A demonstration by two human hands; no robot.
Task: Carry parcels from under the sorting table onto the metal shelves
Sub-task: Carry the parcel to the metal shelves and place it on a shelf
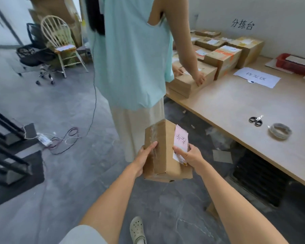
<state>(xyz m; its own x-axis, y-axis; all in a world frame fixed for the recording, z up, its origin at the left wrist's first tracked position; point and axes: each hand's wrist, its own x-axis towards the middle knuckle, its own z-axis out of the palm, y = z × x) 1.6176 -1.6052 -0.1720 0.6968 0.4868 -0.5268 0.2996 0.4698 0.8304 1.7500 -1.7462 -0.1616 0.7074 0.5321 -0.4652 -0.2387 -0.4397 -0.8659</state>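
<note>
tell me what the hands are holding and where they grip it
A cardboard parcel, held from both sides: left hand on its taped left face, right hand on the right side over the pink label.

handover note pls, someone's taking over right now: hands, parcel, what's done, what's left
Left hand: gripping the taped left side of the cardboard parcel.
Right hand: on its right side, thumb on the pink label.
Parcel is off the floor, beside the sorting table.
Second person stands directly ahead, handling boxes on the table.
Black metal shelves at left.
Done: parcel picked up. Left: carry it to the shelves, mind the floor cables.
</note>
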